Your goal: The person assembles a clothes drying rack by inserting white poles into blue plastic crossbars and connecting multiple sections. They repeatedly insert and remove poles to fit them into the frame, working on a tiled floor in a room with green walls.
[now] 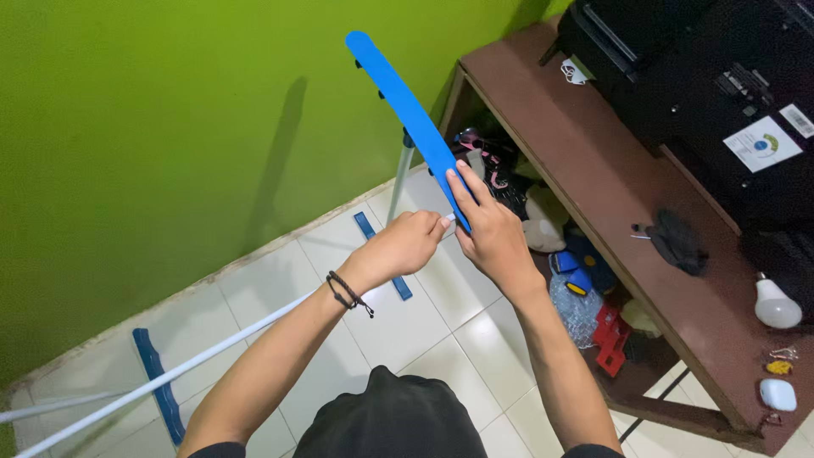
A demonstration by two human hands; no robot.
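Two hands [449, 237], three blue bars [407, 110], one light bulb [777, 303], one black suitcase [704, 76].

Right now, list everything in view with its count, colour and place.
rack top bar: one, blue, upright before the green wall
rack foot bars: two, blue, on the floor
white pole: one, running lower left
floor tiles: white
table: one, brown, right
suitcase: one, black, on table
dark cloth: one, table middle
light bulb: one, white, table right
toys and clutter: several, mixed, under table
wristband: one, black, left wrist
left hand: one, closed at the pole's end
right hand: one, fingers on the blue bar
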